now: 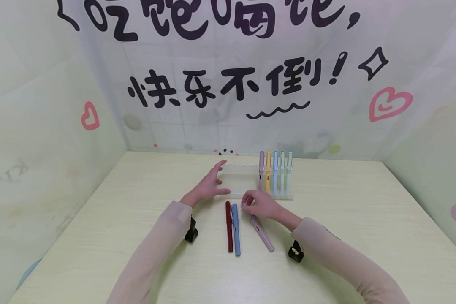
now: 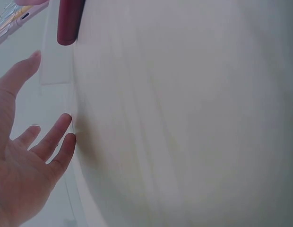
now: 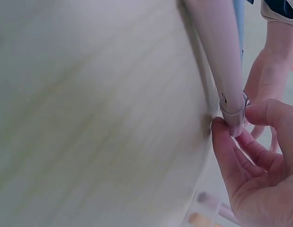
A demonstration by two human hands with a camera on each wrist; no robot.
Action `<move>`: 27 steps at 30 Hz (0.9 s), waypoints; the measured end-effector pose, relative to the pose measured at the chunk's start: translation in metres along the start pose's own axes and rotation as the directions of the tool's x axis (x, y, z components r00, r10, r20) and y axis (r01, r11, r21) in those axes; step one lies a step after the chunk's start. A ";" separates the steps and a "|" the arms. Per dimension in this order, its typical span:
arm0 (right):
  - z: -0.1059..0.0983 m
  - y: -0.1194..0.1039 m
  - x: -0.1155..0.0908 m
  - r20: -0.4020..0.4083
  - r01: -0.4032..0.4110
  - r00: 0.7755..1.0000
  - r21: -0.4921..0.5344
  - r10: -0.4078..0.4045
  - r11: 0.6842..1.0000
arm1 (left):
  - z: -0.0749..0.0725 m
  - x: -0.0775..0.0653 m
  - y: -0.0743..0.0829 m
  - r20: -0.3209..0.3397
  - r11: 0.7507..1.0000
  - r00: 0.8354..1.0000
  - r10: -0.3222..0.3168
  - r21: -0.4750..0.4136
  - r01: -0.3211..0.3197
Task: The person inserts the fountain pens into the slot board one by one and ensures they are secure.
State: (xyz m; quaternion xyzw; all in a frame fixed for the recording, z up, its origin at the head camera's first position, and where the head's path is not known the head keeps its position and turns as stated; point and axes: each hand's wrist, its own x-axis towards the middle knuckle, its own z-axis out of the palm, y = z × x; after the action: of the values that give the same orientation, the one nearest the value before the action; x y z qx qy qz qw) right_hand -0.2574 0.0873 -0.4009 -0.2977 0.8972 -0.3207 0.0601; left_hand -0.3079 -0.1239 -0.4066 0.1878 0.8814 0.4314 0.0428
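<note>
My right hand pinches a pale purple pen at its cap end, in front of the rack. In the right wrist view the thumb lies by the metal clip and the fingertips are around the end of this pen. My left hand is spread at the left end of a clear pen rack, thumb apart from the other fingers. Between the hands a dark red pen and a blue pen lie side by side on the table.
In the right part of the rack stand several pens: a purple pen, an orange pen, a light blue pen and pale green pens. A printed cloth hangs behind the pale wooden table.
</note>
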 end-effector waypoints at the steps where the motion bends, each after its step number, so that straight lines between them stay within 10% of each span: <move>1: 0.000 0.000 0.000 0.004 0.004 1.000 0.008 -0.004 1.000 | 0.000 0.000 0.000 -0.001 1.000 1.000 0.002 0.000 -0.002; 27: -0.034 -0.002 -0.002 -0.064 0.064 0.997 0.302 -0.046 0.951 | 0.001 0.000 0.001 -0.008 1.000 1.000 -0.010 0.008 0.010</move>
State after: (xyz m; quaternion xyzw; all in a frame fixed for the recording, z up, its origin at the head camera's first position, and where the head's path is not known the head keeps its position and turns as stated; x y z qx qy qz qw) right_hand -0.2655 0.1056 -0.3733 -0.3006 0.8300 -0.4644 0.0708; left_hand -0.3075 -0.1228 -0.4059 0.1816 0.8843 0.4282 0.0405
